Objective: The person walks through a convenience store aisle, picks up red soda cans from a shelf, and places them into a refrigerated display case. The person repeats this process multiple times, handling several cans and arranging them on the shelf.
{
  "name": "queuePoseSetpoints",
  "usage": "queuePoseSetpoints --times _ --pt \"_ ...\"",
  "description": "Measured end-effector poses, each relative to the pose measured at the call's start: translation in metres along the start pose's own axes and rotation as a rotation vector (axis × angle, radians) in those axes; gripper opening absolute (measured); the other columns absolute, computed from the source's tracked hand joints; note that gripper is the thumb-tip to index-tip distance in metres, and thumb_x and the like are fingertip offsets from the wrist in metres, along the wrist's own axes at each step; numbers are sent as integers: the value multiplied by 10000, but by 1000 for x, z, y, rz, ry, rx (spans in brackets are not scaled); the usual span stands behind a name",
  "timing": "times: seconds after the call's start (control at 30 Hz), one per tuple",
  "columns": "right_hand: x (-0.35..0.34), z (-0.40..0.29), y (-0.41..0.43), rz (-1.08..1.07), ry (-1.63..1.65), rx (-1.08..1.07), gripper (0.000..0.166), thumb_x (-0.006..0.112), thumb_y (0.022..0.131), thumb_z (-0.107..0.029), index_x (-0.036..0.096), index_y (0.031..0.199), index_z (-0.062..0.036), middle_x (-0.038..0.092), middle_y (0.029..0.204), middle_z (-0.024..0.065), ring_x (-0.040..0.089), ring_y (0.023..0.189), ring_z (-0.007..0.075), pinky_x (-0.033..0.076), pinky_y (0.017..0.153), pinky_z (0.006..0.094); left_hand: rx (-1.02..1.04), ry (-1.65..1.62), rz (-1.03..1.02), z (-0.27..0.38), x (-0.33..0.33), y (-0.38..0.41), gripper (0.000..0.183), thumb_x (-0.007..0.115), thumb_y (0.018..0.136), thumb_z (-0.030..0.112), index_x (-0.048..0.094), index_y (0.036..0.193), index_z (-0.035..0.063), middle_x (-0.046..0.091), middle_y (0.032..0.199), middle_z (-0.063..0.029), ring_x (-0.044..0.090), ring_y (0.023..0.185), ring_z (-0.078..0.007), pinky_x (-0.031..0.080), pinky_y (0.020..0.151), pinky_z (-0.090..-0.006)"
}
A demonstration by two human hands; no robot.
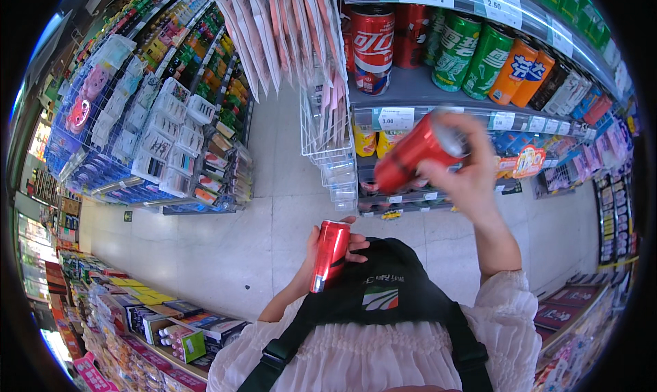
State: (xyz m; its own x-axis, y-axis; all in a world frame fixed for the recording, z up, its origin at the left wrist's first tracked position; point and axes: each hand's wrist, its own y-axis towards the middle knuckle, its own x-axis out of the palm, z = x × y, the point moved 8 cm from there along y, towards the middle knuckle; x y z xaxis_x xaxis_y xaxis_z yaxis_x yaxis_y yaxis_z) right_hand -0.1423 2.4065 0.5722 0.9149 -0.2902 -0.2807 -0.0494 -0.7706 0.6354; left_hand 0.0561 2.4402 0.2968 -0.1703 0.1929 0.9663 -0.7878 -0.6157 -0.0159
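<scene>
A slim red drink can (331, 253) rests in my left hand (356, 245), close in front of the dark apron. My right hand (464, 174) grips a larger-looking red can (410, 153) by its end, tilted and blurred, in front of the shelf edge. Behind it, on the shelf (410, 86), stand a red cola can (371, 48), green soda cans (456, 52) and orange soda cans (513, 71). Part of the right-hand can is hidden by my fingers.
White price tags (395, 119) line the shelf edges. A white wire rack (328, 135) with hanging packets adjoins the shelf on its left. Another display rack (169, 130) stands farther left across a tiled floor (287, 207). Boxed goods (179, 335) are at the lower left.
</scene>
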Motion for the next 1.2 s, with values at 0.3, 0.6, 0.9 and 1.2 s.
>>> queuePoseSetpoints --times 0.3,0.6,0.9,1.2 --pt "-19 12 85 290 -454 -485 472 764 703 -155 582 1134 -91 536 1107 128 573 986 272 492 792 315 14 36 -13 -3 6 -1 808 413 820 664 282 1341 61 612 1053 -181 552 1073 -348 425 907 -506" --pt "-8 36 96 283 -622 -284 535 747 713 -181 518 1194 -129 507 1104 110 583 922 278 513 684 341 12 -36 7 -5 -13 -1 845 476 786 669 284 1341 61 595 990 -181 579 1000 -337 469 837 -454" --pt "18 66 79 282 -711 -161 695 717 713 -93 387 1304 -248 433 1172 168 583 897 353 518 684 395 15 -91 40 4 -23 9 809 491 791 648 319 1331 70 569 899 -156 581 726 -252 477 619 -319" --pt "20 86 93 346 -810 -91 717 686 748 -79 329 1341 -265 460 1134 154 592 829 369 526 663 416 155 251 26 60 39 56 773 477 819 624 306 1348 87 563 925 -183 590 739 -264 487 634 -343"
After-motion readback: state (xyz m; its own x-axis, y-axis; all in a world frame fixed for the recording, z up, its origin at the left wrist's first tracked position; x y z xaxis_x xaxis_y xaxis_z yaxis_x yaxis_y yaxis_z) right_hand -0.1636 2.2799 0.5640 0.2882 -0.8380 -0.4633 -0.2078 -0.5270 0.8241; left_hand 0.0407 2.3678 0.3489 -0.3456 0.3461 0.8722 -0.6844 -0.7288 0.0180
